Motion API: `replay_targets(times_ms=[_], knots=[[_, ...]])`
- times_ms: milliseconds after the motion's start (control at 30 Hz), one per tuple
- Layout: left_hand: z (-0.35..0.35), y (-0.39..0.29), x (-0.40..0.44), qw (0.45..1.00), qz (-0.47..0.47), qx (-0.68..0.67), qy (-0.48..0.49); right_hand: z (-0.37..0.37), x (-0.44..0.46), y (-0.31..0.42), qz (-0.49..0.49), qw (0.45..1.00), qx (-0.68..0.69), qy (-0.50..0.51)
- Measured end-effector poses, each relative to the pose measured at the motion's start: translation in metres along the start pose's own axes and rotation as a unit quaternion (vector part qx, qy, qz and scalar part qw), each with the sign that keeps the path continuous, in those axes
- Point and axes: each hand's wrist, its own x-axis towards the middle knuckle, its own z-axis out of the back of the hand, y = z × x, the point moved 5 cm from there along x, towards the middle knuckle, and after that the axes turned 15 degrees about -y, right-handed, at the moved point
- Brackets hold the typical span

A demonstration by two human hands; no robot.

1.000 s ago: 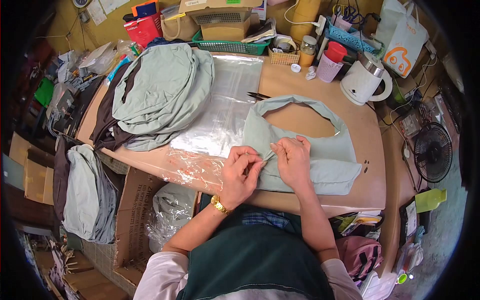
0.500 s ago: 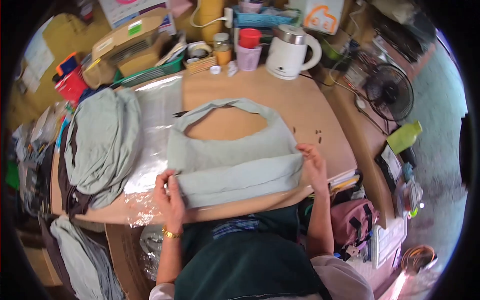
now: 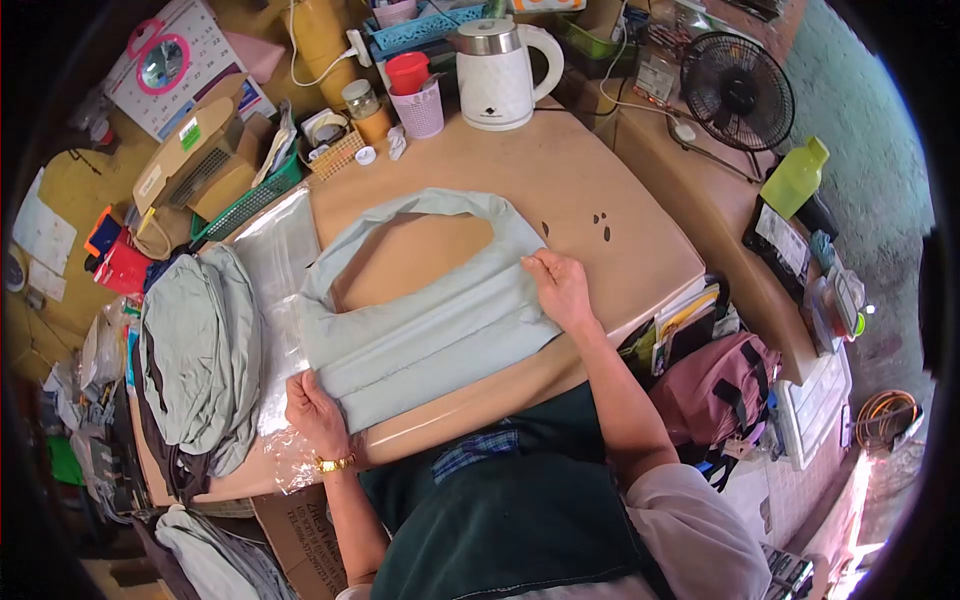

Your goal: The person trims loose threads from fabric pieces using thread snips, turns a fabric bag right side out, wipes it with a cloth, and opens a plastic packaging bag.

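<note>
A pale grey-green cloth sling bag (image 3: 430, 345) lies flat on the brown-covered table, its wide loop strap (image 3: 440, 200) spread towards the back. Seam lines run across its lower part. My left hand (image 3: 317, 412) is closed on the lower left edge of the bag. With fingers bent in a grip, my right hand (image 3: 560, 288) holds its right edge, higher up. The bag's body is stretched between both hands and slants up to the right. The fingertips are partly hidden by the curled hands.
A heap of matching cloth (image 3: 200, 350) lies at the left beside clear plastic bags (image 3: 280, 270). At the back stand a white electric kettle (image 3: 497, 80), a lilac basket (image 3: 418, 108) and a green tray (image 3: 250, 200). A black fan (image 3: 738, 92) is at the right.
The view has turned, so the bag now slants up to the right. My right hand has gone from a loose pinch to a tighter grip. The front fold is flatter and pulled straighter.
</note>
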Motion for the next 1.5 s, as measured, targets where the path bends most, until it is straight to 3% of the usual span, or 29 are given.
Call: replay_targets(times_ms=[33,67,100,133,167,233,367,533,567,633,767,800,833,900,933,967,1000,1067,1100,1167,1233,1267,1333,1367,1433,1500], knots=[[-0.001,-0.005,0.003,1.000,-0.004,-0.001,0.004,-0.002,0.000,-0.005,-0.035,0.999,0.011,0.023],[0.002,-0.022,0.010,0.995,-0.093,0.043,-0.019,0.003,0.002,-0.005,-0.039,0.999,0.013,0.018],[0.007,-0.042,0.016,0.979,-0.180,0.085,-0.042,0.022,0.006,0.005,0.057,0.994,0.040,-0.089],[0.010,-0.067,0.019,0.970,-0.202,0.133,0.005,0.043,0.004,0.014,0.151,0.968,0.063,-0.192],[0.010,-0.090,0.020,0.970,-0.205,0.133,0.008,0.060,0.001,0.013,0.148,0.968,0.062,-0.194],[-0.018,-0.135,0.006,0.951,-0.260,0.071,0.151,0.076,-0.019,-0.004,-0.005,0.992,-0.123,0.007],[-0.111,-0.210,-0.034,0.921,-0.311,-0.067,0.225,0.074,-0.060,0.018,-0.051,0.995,-0.069,0.054],[-0.186,-0.217,-0.052,0.887,-0.282,-0.045,0.363,0.049,-0.071,0.017,-0.075,0.995,0.070,0.018],[-0.188,-0.220,-0.051,0.885,-0.287,-0.048,0.364,0.051,-0.068,0.014,-0.076,0.995,0.071,0.011],[-0.177,-0.228,-0.046,0.898,-0.299,-0.124,0.299,0.045,-0.068,0.001,-0.278,0.912,0.298,0.039],[-0.173,-0.227,-0.056,0.883,-0.351,-0.177,0.256,0.065,-0.069,-0.020,-0.288,0.909,0.264,0.145],[-0.170,-0.232,-0.054,0.880,-0.338,-0.204,0.263,0.083,-0.062,-0.026,-0.168,0.974,0.137,0.064],[-0.169,-0.237,-0.051,0.878,-0.322,-0.229,0.270,0.096,-0.056,-0.024,-0.042,0.999,0.004,-0.020],[-0.165,-0.244,-0.057,0.867,-0.338,-0.194,0.312,0.103,-0.034,0.017,-0.023,0.999,-0.006,-0.029],[-0.164,-0.246,-0.062,0.852,-0.355,-0.160,0.349,0.100,-0.020,0.046,0.114,0.988,0.000,-0.109],[-0.159,-0.247,-0.060,0.854,-0.353,-0.158,0.348,0.096,-0.011,0.052,0.183,0.972,0.007,-0.145],[-0.155,-0.238,-0.055,0.855,-0.336,-0.100,0.382,0.092,-0.003,0.058,0.250,0.951,0.010,-0.184],[-0.140,-0.207,-0.036,0.839,-0.317,0.024,0.441,0.040,0.005,0.026,0.175,0.981,0.016,0.082],[-0.127,-0.183,-0.017,0.822,-0.315,0.088,0.466,0.034,0.008,0.024,0.175,0.980,0.021,0.088],[-0.101,-0.129,0.021,0.836,-0.287,0.110,0.454,0.032,0.021,0.001,-0.014,0.997,0.056,0.040],[-0.077,-0.058,0.044,0.882,-0.045,-0.013,0.469,0.030,0.025,-0.019,0.039,0.999,0.017,0.017],[-0.069,-0.047,0.043,0.886,-0.033,-0.003,0.462,0.030,0.025,-0.022,0.097,0.995,-0.021,-0.015],[-0.038,-0.019,0.057,0.959,0.028,0.063,0.276,0.028,0.024,-0.026,0.144,0.989,-0.043,-0.001],[-0.016,-0.013,0.064,0.977,-0.113,0.158,0.086,0.026,0.023,-0.020,0.190,0.979,-0.075,-0.009],[0.016,-0.003,0.059,0.982,-0.027,0.163,0.095,0.026,0.025,-0.012,0.143,0.990,-0.019,-0.005],[0.018,-0.007,0.022,0.934,0.188,0.099,0.287,0.038,0.022,-0.010,0.091,0.996,0.014,-0.012]])
